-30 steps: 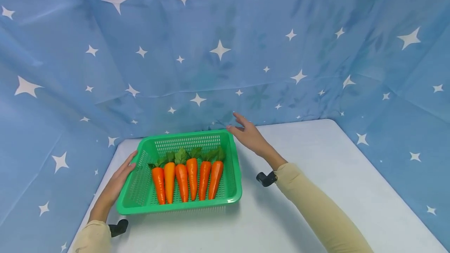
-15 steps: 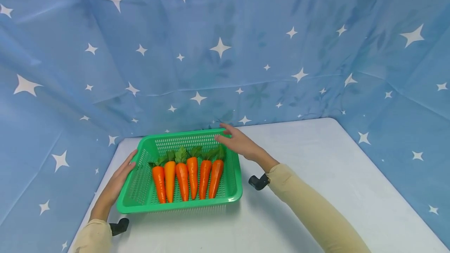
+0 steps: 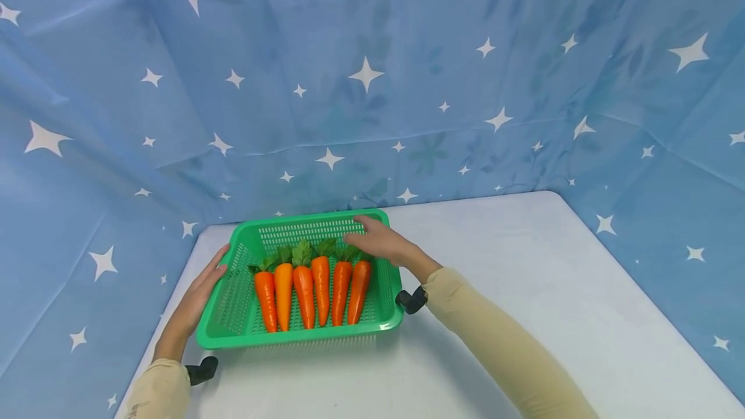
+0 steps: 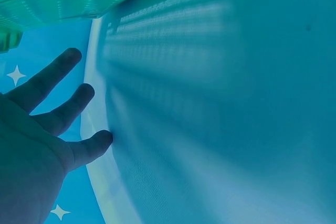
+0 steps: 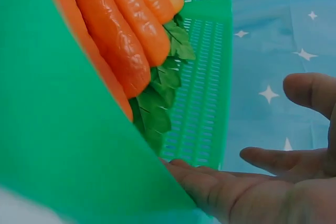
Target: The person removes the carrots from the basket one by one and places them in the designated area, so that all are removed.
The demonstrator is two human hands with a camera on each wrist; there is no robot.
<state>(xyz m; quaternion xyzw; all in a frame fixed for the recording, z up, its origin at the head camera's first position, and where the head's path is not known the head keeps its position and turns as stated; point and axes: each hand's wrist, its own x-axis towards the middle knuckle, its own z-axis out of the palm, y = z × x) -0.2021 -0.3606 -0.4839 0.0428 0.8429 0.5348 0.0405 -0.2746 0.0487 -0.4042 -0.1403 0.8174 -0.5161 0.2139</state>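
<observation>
A green plastic basket holds several orange carrots with green leafy tops, laid side by side. Against the basket's left side lies my left hand, its fingers extended along the rim. In the left wrist view, the fingers of that hand are straight and spread below the basket's slotted wall. My right hand is over the basket's back right corner, above the leaves of the rightmost carrots. The right wrist view shows its fingers spread apart near the green rim, holding no carrot.
The basket is on the left part of a white table. Behind and beside the table hangs a blue cloth with white stars. A black wrist camera sits at the right wrist.
My right hand has moved left and lower, from beside the back right corner to over the basket. My left hand, the basket and the carrots stay in place.
</observation>
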